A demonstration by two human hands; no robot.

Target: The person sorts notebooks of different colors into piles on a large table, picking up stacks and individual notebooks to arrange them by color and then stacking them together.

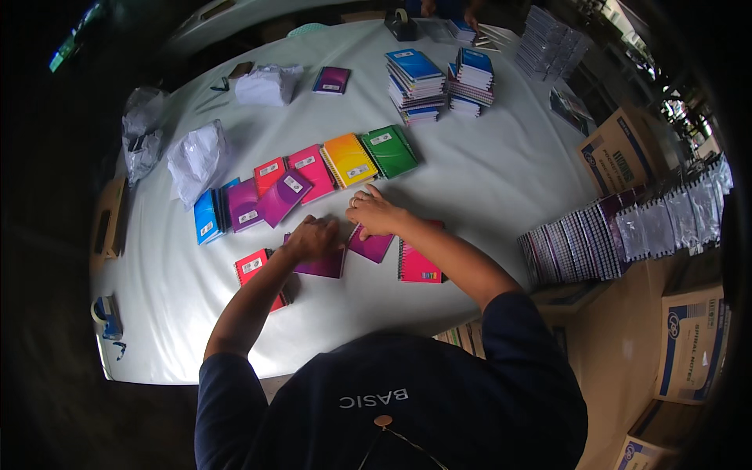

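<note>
Curled fingers of my left hand (317, 238) grip the far edge of a purple notebook (323, 266) lying near the table's front. My right hand (373, 213), with a ring on one finger, is on another purple spiral notebook (371, 247) just to its right. Its thumb is at that notebook's spiral edge; part of the grip is hidden. A red notebook stack (260, 270) is left of my left forearm, and a pink notebook (419, 262) lies partly under my right forearm. Beyond my hands runs a row of blue, purple, red, pink, yellow (349, 159) and green notebooks (389, 151).
Tall notebook stacks (414, 78) stand at the far side of the white-covered table (470, 196). Crumpled white paper (197, 160) and a tape dispenser (107, 316) are at the left. Wrapped notebooks (580, 243) and cardboard boxes (623, 153) crowd the right. Another person's hands (471, 17) show at the far edge.
</note>
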